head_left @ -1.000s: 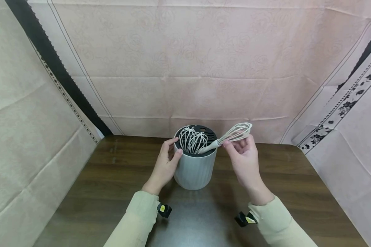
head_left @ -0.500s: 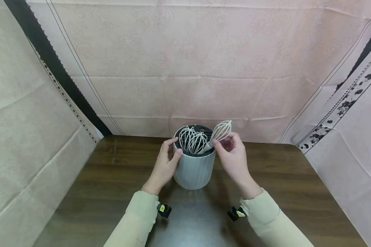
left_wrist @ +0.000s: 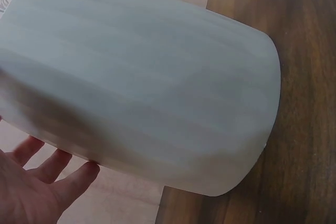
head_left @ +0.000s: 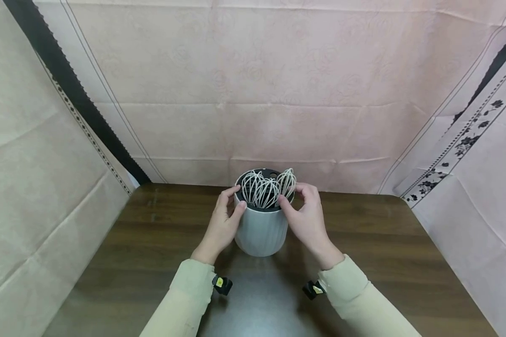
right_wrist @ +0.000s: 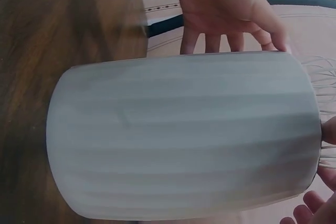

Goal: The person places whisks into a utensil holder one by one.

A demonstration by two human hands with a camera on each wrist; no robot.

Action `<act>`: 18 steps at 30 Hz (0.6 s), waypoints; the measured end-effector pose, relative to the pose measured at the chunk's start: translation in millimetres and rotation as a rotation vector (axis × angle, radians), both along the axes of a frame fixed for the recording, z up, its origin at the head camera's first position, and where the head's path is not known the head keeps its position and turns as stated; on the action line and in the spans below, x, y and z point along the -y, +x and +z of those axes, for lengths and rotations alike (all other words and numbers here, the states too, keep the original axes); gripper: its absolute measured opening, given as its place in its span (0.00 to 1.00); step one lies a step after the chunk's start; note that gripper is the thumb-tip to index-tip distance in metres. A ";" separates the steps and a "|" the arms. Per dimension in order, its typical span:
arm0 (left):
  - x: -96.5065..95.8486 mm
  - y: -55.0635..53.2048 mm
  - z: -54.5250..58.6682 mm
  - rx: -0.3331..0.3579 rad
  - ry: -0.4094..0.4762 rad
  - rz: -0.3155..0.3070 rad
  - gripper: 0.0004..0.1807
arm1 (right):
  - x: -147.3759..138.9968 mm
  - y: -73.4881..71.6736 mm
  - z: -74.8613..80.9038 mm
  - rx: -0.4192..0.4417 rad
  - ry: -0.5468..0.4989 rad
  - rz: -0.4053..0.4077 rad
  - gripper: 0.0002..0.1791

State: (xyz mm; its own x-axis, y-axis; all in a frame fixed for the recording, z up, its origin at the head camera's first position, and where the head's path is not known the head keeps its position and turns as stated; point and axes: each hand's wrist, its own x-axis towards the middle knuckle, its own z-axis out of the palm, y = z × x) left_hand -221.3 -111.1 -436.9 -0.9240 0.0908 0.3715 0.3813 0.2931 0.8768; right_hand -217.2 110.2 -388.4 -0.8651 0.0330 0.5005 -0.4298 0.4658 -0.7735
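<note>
A pale ribbed utensil holder (head_left: 261, 231) with a black slotted insert stands at the back middle of a dark wooden table (head_left: 152, 243). Three white wire whisks stand head-up in it, the rightmost whisk (head_left: 286, 182) near the right rim. My left hand (head_left: 227, 213) grips the holder's left side at the rim. My right hand (head_left: 297, 201) curls round the rightmost whisk at the right rim, thumb by its neck. The left wrist view is filled by the holder (left_wrist: 142, 82), with my left hand (left_wrist: 31, 182) below it. In the right wrist view the holder (right_wrist: 184, 135) lies between both hands.
Pink and beige patterned cloth (head_left: 257, 93) hangs behind the table and down both sides, close to its back edge. Small black devices (head_left: 222, 284) sit at both wrists. Bare wood lies to the left, right and front of the holder.
My right hand has swung the tilted whisk upright and lowered it into the holder, moving left toward the rim. My left hand has kept its hold on the holder.
</note>
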 end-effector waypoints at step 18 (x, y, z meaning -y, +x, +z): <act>17.9 11.0 3.2 0.040 -0.265 0.042 0.34 | -19.9 6.9 -15.6 -0.005 0.058 0.024 0.31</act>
